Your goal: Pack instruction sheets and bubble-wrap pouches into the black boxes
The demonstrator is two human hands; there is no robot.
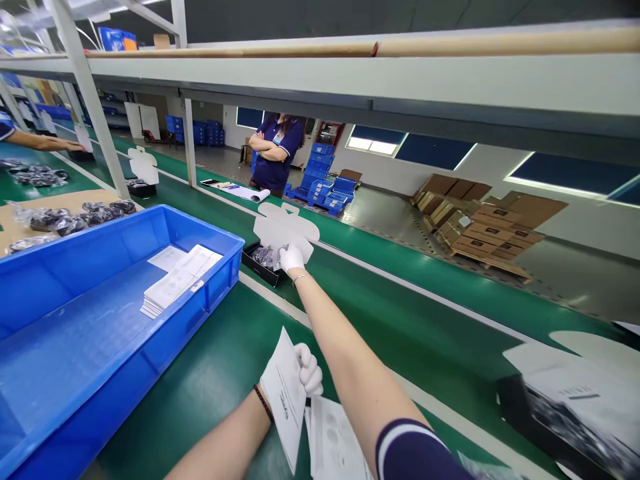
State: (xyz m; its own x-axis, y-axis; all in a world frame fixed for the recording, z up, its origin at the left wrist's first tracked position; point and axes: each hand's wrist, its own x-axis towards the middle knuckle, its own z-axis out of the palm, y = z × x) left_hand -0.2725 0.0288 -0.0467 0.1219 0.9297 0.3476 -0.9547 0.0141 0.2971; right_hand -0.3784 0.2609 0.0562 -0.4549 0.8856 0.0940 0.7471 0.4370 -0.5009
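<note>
My right hand point(291, 258), in a white glove, is stretched far forward and grips the edge of an open black box point(260, 265) on the green conveyor belt point(400, 320); the box's white cut-out flap point(285, 228) stands up behind the hand. Dark bagged parts lie inside the box. My left hand point(308, 370), also gloved, is closed on a white printed leaflet point(285, 397) held upright near me. More white sheets point(333, 440) lie on the belt just below it.
A big blue bin point(75, 333) with a stack of leaflets point(175, 280) stands at my left. Another open box point(575, 407) sits at the right, one more point(141, 180) further up the belt. A person point(274, 157) stands beyond with arms crossed. Bagged cables point(75, 219) lie left.
</note>
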